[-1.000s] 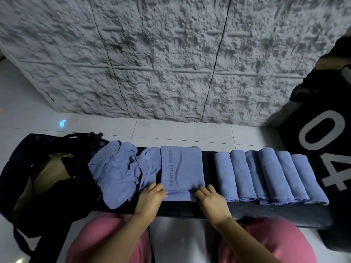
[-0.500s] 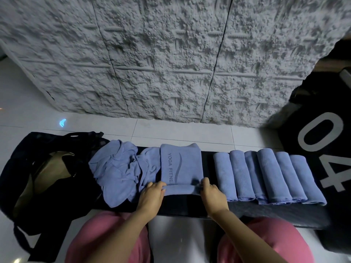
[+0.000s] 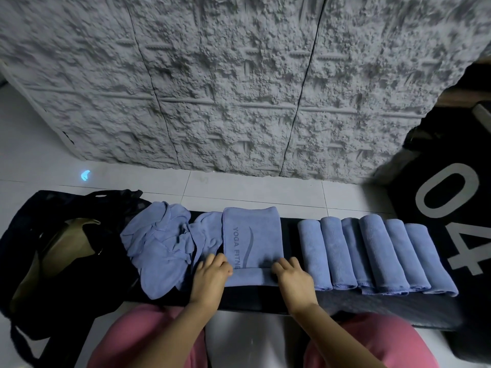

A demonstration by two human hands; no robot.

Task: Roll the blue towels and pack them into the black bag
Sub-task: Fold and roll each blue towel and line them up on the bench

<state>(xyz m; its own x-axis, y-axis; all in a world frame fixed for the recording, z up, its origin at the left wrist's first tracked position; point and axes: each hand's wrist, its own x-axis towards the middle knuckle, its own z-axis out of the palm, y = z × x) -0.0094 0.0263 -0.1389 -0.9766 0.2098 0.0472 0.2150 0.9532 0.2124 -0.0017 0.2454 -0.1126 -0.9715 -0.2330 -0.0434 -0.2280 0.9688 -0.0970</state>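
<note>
We see left hand [image 3: 211, 276] and right hand [image 3: 291, 277], fingers curled, each gripping rolled near edge of flat blue towel [image 3: 252, 235], mid black mat [image 3: 255, 296]. Far part of towel lies flat. Crumpled towels [image 3: 159, 245] touch its left edge; black bag [image 3: 47, 248] further left, mouth open. Bare gap on right, then six rolled towels [image 3: 372, 251] side by side.

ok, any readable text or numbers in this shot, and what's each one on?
"YOGA FITN": on the flat blue towel; the rest is hidden under its rolled near edge.
"04": large white digits on the black object at right.
No other text in view.
</note>
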